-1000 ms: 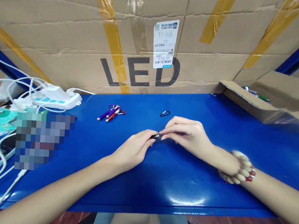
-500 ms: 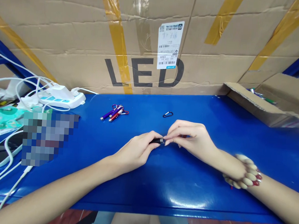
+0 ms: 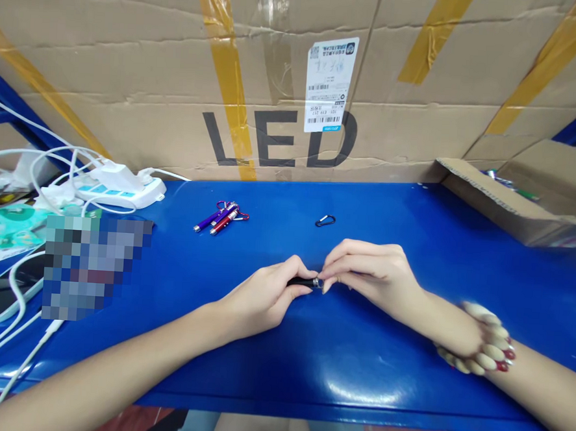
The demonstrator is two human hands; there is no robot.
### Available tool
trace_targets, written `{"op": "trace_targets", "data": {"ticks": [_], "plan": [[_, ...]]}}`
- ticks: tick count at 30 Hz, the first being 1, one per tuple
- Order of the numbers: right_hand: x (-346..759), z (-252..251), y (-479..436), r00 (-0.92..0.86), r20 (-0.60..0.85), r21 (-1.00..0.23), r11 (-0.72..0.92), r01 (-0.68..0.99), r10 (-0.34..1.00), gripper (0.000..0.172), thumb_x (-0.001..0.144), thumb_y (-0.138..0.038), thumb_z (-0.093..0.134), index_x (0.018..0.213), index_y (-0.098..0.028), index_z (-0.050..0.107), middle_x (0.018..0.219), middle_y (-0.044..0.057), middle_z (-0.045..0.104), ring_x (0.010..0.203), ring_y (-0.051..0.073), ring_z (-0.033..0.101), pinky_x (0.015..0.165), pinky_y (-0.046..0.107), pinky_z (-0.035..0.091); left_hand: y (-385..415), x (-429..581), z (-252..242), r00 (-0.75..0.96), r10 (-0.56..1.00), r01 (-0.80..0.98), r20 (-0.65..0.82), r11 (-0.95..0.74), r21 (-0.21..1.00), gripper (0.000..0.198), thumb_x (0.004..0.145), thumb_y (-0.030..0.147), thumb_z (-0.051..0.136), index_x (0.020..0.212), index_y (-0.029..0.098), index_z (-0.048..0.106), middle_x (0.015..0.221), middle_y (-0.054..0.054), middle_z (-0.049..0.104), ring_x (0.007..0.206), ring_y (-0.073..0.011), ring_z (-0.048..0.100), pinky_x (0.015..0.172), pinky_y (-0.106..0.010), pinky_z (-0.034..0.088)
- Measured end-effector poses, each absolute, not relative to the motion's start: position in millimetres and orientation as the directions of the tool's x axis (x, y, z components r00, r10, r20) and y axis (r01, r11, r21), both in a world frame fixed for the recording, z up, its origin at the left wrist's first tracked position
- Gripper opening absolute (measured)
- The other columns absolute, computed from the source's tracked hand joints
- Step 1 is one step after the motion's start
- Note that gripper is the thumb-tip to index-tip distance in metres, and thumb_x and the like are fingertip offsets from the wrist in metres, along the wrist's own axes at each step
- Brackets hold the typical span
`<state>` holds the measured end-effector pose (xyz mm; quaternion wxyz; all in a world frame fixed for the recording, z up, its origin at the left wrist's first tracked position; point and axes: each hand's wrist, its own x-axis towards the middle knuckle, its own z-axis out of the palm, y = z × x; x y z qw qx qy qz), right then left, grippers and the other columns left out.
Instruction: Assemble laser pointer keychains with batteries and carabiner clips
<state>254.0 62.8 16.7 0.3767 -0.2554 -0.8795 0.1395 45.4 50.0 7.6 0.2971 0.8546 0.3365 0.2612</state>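
Observation:
My left hand (image 3: 268, 292) is closed around a slim black mini flashlight (image 3: 301, 282), held roughly level above the blue tabletop. Its silver end points right, where the bunched fingertips of my right hand (image 3: 370, 269) pinch at it. Whether a small ring or other part sits between those fingertips is hidden. Beyond the hands, a black carabiner clip (image 3: 325, 221) lies by itself on the table. Farther left rests a small group of purple and red mini flashlights (image 3: 223, 218) with carabiner clips attached.
A white power strip (image 3: 124, 189) with tangled cables stands at the back left. Nearer on that side lie a phone (image 3: 8, 286) and a blurred-out patch. An open cardboard box (image 3: 503, 203) holding small items is at the right. A large carton (image 3: 155, 71) forms the back wall.
Both hands have shifted slightly down and toward me with the black flashlight between them. The grip looks the same, and the things on the table have stayed put.

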Motion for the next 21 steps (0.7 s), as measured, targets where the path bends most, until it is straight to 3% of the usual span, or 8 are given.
{"op": "trace_targets", "data": {"ticks": [3, 7, 13, 16, 21], "plan": [[254.5, 15.6, 62.5, -0.595, 0.59, -0.395, 0.838, 0.377, 0.546, 0.012, 0.084, -0.018, 0.056, 0.081, -0.019, 0.067, 0.082, 0.001, 0.065, 0.069, 0.008, 0.061, 0.058, 0.017, 0.043, 50.5, 45.7, 8.0, 0.641, 0.735, 0.433, 0.221, -0.584, 0.687, 0.012, 0.088, 0.015, 0.04, 0.097, 0.019, 0.047, 0.101, -0.004, 0.065, 0.093, -0.0143, 0.062, 0.077, -0.023, 0.048], [251.7, 17.1, 63.4, -0.57, 0.59, -0.43, 0.82, 0.377, 0.571, 0.011, 0.082, -0.02, 0.057, 0.079, -0.017, 0.067, 0.08, 0.002, 0.066, 0.07, 0.009, 0.061, 0.059, 0.019, 0.044, 50.8, 46.3, 8.1, 0.651, 0.739, 0.454, 0.174, -0.563, 0.691, 0.017, 0.09, 0.017, 0.037, 0.105, 0.02, 0.044, 0.102, -0.003, 0.063, 0.092, -0.0132, 0.061, 0.078, -0.023, 0.047], [250.5, 21.7, 66.0, -0.589, 0.56, -0.432, 0.812, 0.392, 0.583, 0.013, 0.081, -0.026, 0.059, 0.075, -0.018, 0.068, 0.076, 0.001, 0.066, 0.068, 0.009, 0.061, 0.058, 0.019, 0.043, 50.9, 47.3, 9.6, 0.644, 0.746, 0.492, 0.171, -0.574, 0.654, 0.016, 0.09, 0.018, 0.038, 0.102, 0.019, 0.047, 0.101, -0.004, 0.062, 0.088, -0.0141, 0.06, 0.077, -0.024, 0.047], [252.3, 22.0, 66.0, -0.616, 0.569, -0.32, 0.836, 0.446, 0.546, 0.014, 0.084, -0.026, 0.055, 0.079, -0.02, 0.067, 0.079, 0.0, 0.067, 0.067, 0.008, 0.062, 0.054, 0.017, 0.04, 51.0, 47.0, 11.5, 0.639, 0.738, 0.492, 0.219, -0.61, 0.621, 0.016, 0.089, 0.016, 0.039, 0.102, 0.018, 0.049, 0.102, -0.005, 0.062, 0.09, -0.0148, 0.059, 0.078, -0.024, 0.046], [252.9, 24.4, 63.3, -0.656, 0.631, -0.015, 0.852, 0.523, 0.414, 0.014, 0.087, -0.021, 0.052, 0.082, -0.022, 0.065, 0.08, -0.003, 0.068, 0.057, 0.005, 0.058, 0.049, 0.018, 0.035, 50.8, 46.5, 13.4, 0.632, 0.734, 0.5, 0.248, -0.631, 0.593, 0.017, 0.089, 0.015, 0.039, 0.103, 0.017, 0.048, 0.103, -0.006, 0.061, 0.093, -0.0153, 0.058, 0.082, -0.025, 0.045]]}}
